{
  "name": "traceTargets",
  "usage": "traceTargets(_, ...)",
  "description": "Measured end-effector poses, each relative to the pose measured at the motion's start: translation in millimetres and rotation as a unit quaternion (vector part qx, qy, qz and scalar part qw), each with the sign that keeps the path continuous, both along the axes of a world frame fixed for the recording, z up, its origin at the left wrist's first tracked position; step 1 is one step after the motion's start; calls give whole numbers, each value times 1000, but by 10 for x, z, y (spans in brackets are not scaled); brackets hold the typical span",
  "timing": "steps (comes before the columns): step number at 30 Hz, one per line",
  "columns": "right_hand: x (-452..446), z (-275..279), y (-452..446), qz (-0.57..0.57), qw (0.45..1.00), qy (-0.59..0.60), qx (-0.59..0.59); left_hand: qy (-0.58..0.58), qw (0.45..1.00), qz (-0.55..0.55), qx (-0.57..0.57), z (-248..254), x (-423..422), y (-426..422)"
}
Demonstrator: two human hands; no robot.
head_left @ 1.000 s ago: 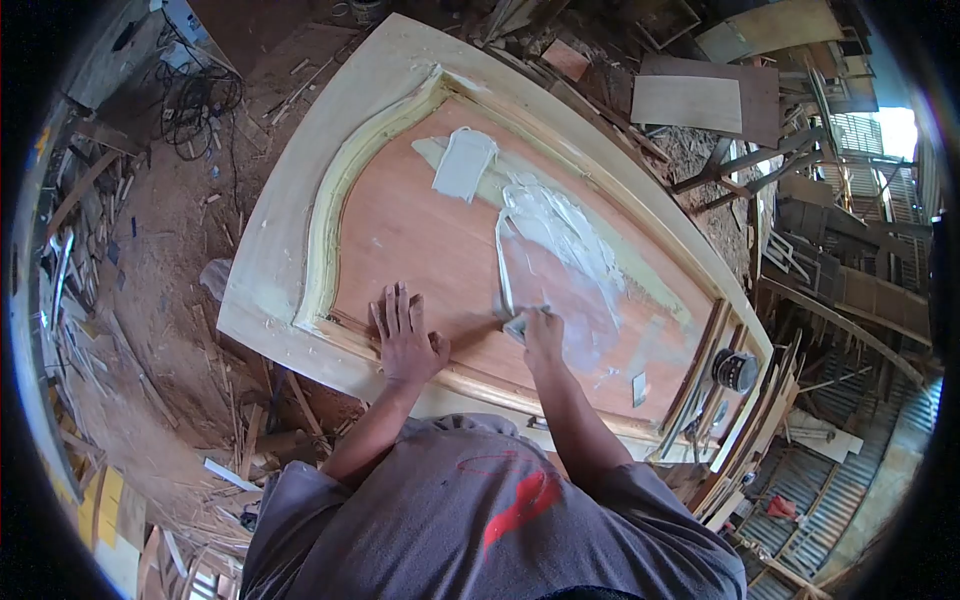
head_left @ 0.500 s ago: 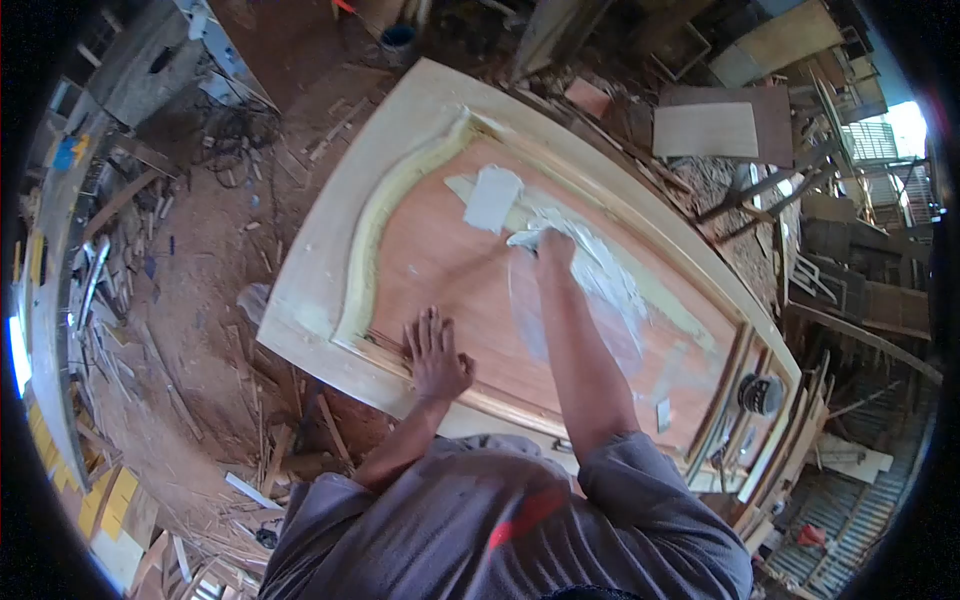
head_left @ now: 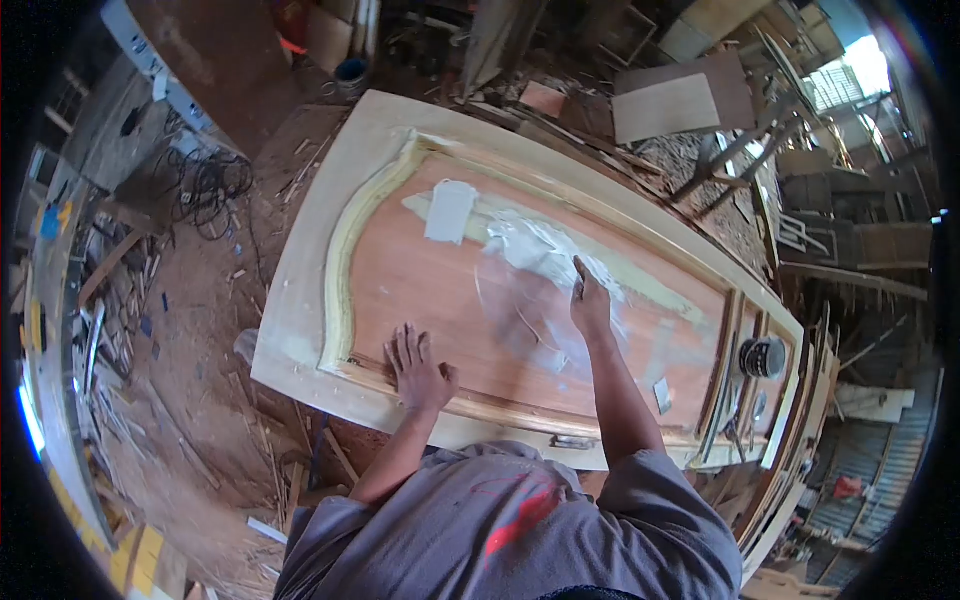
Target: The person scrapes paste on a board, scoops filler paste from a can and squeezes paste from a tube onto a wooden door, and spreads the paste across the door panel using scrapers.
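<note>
A wooden door [head_left: 408,290] with a reddish-brown panel and pale frame lies flat before me. White paste [head_left: 530,245] is spread thickly over the panel, with a thin smear below it. My right hand [head_left: 592,305] is closed at the paste's right end, seen edge-on; whatever its fingers grip is hidden. Fingers spread, my left hand [head_left: 422,375] rests flat on the panel's near edge and moulding. A flat white rectangular piece [head_left: 450,212] lies left of the paste. Nearer me, on the right, is a small grey rectangular plate [head_left: 662,396].
A round tin [head_left: 762,357] stands at the door's right end, near several long tools [head_left: 722,420]. Wood scraps [head_left: 180,440] litter the floor to the left. Tangled cable [head_left: 212,190] and a bucket [head_left: 351,75] are farther back. Boards [head_left: 665,108] lean beyond the door.
My right hand has moved right and toward me across the paste, and the pale edge seen at its fingers no longer shows. My left hand stays flat. The camera view has shifted.
</note>
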State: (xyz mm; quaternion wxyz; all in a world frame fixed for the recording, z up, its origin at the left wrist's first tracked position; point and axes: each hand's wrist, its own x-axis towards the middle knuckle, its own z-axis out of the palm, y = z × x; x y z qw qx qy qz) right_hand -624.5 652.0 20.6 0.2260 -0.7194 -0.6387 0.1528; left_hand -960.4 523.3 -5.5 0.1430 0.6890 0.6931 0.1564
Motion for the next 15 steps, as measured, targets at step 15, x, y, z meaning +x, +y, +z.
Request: traceTargets(15,1970,-911,-806,23,958,-267,-104,51,998,-1,23,-43,214,-64)
